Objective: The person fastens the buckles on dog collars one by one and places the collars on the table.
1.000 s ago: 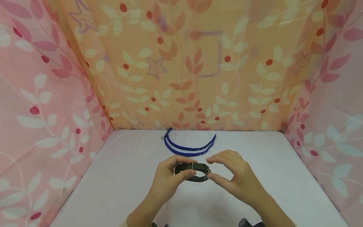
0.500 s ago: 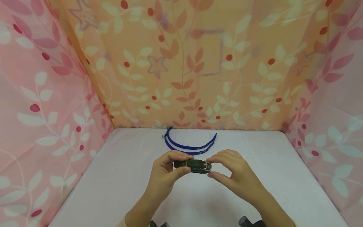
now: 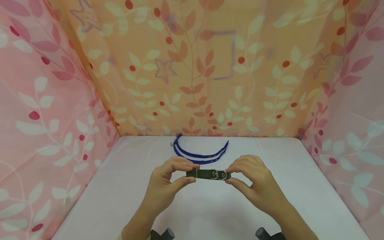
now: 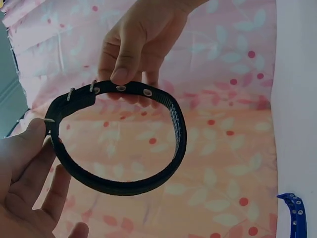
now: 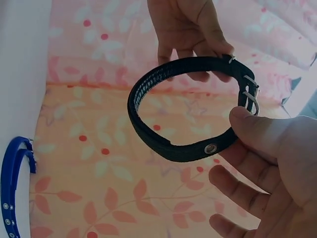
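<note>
A dark green collar (image 3: 205, 174), buckled into a loop, is held up above the white table between both hands. My left hand (image 3: 165, 181) pinches its left end between thumb and fingers, beside a thin metal keeper. At the other end my right hand (image 3: 255, 181) pinches the band just past the metal buckle and D-ring. Seen from the left wrist, the collar (image 4: 119, 188) forms a wide oval with metal eyelets along its far side. The right wrist view shows the collar (image 5: 163, 148) with one eyelet near my right thumb and a pale patterned lining inside.
Two blue straps (image 3: 198, 159) with eyelets and metal fittings lie curved at the back of the white table (image 3: 120, 193), beyond the hands. Floral cloth walls (image 3: 192, 66) enclose the back and both sides. Dark grey cylindrical parts (image 3: 168, 234) show at the bottom edge.
The collar has been turned until its loop is seen edge-on, with buckle and D-ring facing the head camera. The hands have moved slightly apart, and the right fingers now pinch the buckle end.
</note>
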Demonstrator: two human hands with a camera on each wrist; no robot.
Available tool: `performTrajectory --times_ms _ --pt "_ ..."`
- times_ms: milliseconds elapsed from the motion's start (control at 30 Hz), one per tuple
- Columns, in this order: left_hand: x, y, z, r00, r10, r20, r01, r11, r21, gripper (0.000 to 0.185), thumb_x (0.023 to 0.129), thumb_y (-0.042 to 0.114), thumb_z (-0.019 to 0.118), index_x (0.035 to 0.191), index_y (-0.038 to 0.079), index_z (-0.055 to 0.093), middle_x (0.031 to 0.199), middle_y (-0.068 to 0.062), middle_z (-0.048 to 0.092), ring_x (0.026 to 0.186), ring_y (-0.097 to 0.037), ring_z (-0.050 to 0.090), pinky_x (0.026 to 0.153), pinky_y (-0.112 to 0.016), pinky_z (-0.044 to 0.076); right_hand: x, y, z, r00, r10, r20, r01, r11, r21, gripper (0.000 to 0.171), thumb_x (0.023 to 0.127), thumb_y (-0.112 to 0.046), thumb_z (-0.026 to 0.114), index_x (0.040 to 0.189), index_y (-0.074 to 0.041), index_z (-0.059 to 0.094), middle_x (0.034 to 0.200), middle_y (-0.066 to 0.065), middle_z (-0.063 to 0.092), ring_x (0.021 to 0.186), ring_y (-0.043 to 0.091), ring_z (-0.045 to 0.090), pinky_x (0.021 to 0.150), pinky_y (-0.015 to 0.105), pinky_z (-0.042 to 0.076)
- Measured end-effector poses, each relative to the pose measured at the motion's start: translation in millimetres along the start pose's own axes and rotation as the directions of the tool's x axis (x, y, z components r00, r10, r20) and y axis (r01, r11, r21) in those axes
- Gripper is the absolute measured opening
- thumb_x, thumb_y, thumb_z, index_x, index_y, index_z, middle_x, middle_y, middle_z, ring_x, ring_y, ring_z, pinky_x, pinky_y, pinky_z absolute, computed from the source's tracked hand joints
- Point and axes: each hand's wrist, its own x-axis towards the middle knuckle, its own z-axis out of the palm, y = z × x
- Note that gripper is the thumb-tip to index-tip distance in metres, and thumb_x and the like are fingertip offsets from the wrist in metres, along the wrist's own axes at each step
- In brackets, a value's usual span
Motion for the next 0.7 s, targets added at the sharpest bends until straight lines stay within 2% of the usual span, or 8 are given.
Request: performTrajectory --times_ms 133,367,467,567,700 --pt "1.1 0.1 -4.0 1.0 0.008 -0.002 -0.008 0.997 0.079 0.032 0.082 -0.001 0.082 0.11 0.012 0.074 0.111 -0.004 0.074 0.108 -0.019 0.067 0.097 -0.027 0.055 1.8 1.3 -0.6 0.999 -0.043 -0.01 0.042 0.997 -0.072 0.028 0.101 -0.045 0.061 0.102 -0.02 0.074 0.095 -0.013 0.07 0.097 0.014 0.063 0.104 0.035 0.038" --pt "3.0 -6.6 -7.1 0.999 -0.016 -0.046 0.026 0.971 0.237 0.03 0.081 0.007 0.085 0.109 0.018 0.078 0.104 0.005 0.075 0.103 -0.014 0.069 0.092 -0.026 0.056 3.7 5.1 3.3 0.991 -0.132 -0.013 0.125 0.962 -0.244 0.033 0.105 -0.041 0.056 0.099 -0.014 0.074 0.092 -0.006 0.071 0.09 0.018 0.065 0.103 0.048 0.04" --pt "3.4 -6.6 -9.2 0.996 -0.044 -0.073 0.061 0.967 0.247 0.03 0.079 0.007 0.086 0.106 0.02 0.079 0.101 0.008 0.075 0.1 -0.013 0.069 0.091 -0.026 0.057 4.3 5.7 5.3 0.99 -0.143 -0.012 0.134 0.952 -0.276 0.034 0.106 -0.039 0.056 0.098 -0.012 0.074 0.092 -0.004 0.072 0.09 0.02 0.065 0.102 0.049 0.041" --pt "3.3 -5.0 -9.9 0.995 -0.071 -0.073 0.086 0.973 0.216 0.03 0.08 0.007 0.085 0.106 0.02 0.079 0.1 0.008 0.075 0.099 -0.014 0.069 0.092 -0.027 0.057 3.9 5.4 6.1 0.989 -0.144 -0.015 0.135 0.952 -0.273 0.035 0.106 -0.04 0.055 0.098 -0.012 0.074 0.092 -0.003 0.071 0.09 0.02 0.065 0.101 0.05 0.042" --pt "3.6 -5.7 -8.5 0.991 -0.121 -0.05 0.127 0.98 0.156 0.028 0.085 0.009 0.083 0.109 0.021 0.076 0.105 0.007 0.075 0.105 -0.015 0.069 0.102 -0.027 0.052 4.6 4.9 4.4 0.987 -0.155 -0.039 0.142 0.963 -0.23 0.033 0.105 -0.039 0.057 0.098 -0.01 0.073 0.092 -0.003 0.071 0.09 0.02 0.065 0.102 0.046 0.042"
